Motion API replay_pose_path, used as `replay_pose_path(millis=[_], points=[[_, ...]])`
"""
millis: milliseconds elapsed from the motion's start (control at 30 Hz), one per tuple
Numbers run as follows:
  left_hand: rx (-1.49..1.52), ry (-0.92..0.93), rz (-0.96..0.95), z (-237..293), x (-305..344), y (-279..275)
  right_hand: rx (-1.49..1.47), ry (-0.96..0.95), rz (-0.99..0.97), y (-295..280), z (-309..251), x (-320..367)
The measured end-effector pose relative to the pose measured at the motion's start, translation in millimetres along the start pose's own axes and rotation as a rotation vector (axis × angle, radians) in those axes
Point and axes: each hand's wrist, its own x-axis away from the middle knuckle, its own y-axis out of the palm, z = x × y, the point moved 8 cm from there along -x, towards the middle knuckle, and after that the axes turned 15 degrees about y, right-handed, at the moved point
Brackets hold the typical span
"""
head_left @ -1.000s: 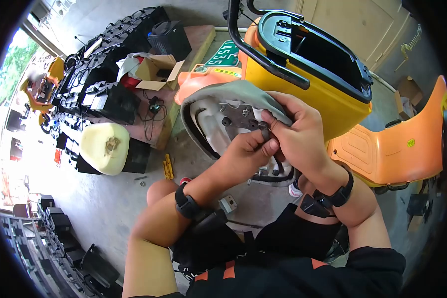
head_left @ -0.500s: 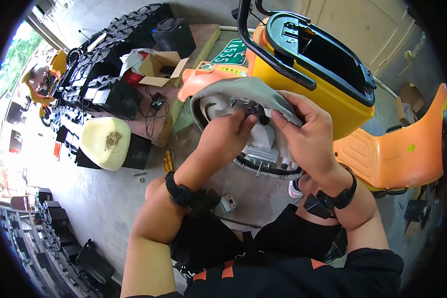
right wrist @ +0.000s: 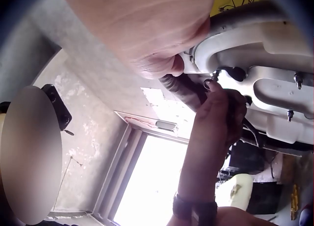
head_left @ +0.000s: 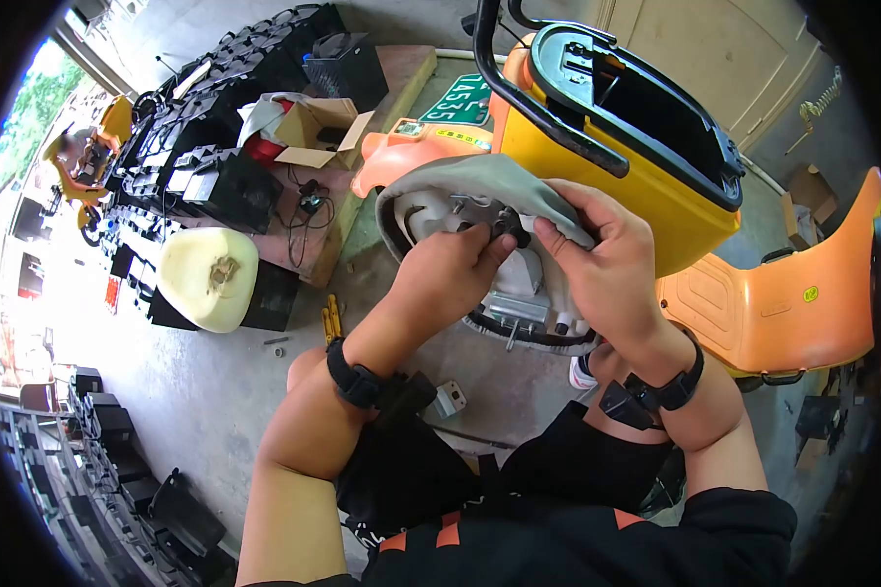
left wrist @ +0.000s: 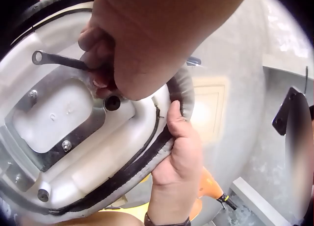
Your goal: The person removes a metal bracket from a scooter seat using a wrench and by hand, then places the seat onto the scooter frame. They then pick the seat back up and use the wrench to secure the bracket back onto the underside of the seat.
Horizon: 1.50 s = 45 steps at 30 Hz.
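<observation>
— Scooter or loose parts, what fills the view?
— Largest is a yellow plastic scooter body [head_left: 656,196], its top open. Just in front of it, upturned, is a grey-covered scooter seat [head_left: 480,181], white underneath.
— And the hands?
— Her or his right hand [head_left: 602,264] curls round the seat's rim. The left hand [head_left: 440,269] pinches a slim dark metal spanner [left wrist: 59,60] that lies across the underside's metal plate [left wrist: 54,120].

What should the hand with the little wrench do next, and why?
Probably slip the ring end of the wrench onto the nearest bolt of the metal plate. The left hand grips the wrench with its ring lying free over the plate, on no bolt yet, while the right hand holds the seat by its rim, steadying it.
</observation>
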Motion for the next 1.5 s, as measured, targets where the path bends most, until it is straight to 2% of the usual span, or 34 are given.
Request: replay_pose_path(millis=[200, 267, 400, 467, 500, 567, 600, 633, 667, 733, 833, 900, 933, 1000, 1033, 1067, 1133, 1167, 1333, 1500], points=[[0.015, -0.021, 0.031, -2, -1, -6, 0.031, -0.023, 0.004, 1, -3, 2], [0.179, 0.007, 0.1, -3, -2, -7, 0.029, -0.01, -0.005, 2, -3, 2], [0.311, -0.04, 0.069, -22, -3, 8, 0.058, -0.073, 0.011, 1, -6, 3], [0.591, -0.017, 0.097, -26, -5, 22, 0.059, -0.082, 0.011, 1, -7, 3], [0.59, -0.018, 0.097, -19, -6, 18, 0.05, -0.065, 0.004, 1, -7, 4], [1.004, -0.315, -0.04, -6, 1, 32, 0.04, -0.048, -0.003, 2, -9, 5], [1.005, -0.314, -0.041, -5, 2, 35, -0.008, 0.009, -0.036, 4, -7, 4], [1.186, -0.323, -0.009, -2, 3, 41, -0.055, 0.066, -0.068, 5, -4, 4], [1.368, -0.33, 0.023, 1, 3, 45, -0.054, 0.066, -0.067, 5, -3, 3], [1.415, -0.316, 0.023, 5, 2, 46, -0.048, 0.028, -0.048, 3, -2, 2], [1.298, -0.226, -0.024, 11, 1, 35, -0.073, 0.12, -0.043, -4, -1, -2], [1.133, 0.099, -0.197, 33, 2, 25, -0.091, 0.137, -0.037, -4, 3, -6], [1.132, 0.101, -0.206, 36, 2, 27, -0.105, 0.154, -0.033, -5, 6, -7], [1.005, 0.068, -0.102, 33, 2, 25, -0.159, 0.203, -0.07, -3, 7, -6], [0.816, 0.118, -0.012, 35, 0, 17, -0.209, 0.249, -0.119, 1, 9, -5], [0.818, 0.115, -0.006, 31, 0, 18, -0.206, 0.249, -0.125, 3, 12, -5], [0.299, 0.132, 0.051, 17, -2, 7, -0.023, 0.016, -0.019, 0, 0, -3], [0.203, 0.078, 0.051, 11, -2, 4, -0.024, 0.012, -0.025, 0, 0, -3], [0.004, 0.015, 0.126, -6, -2, -10, 0.004, -0.008, 0.016, -2, 0, -3], [-0.043, 0.031, 0.023, 4, -3, -6, 0.039, -0.025, 0.003, 1, -4, 0]])
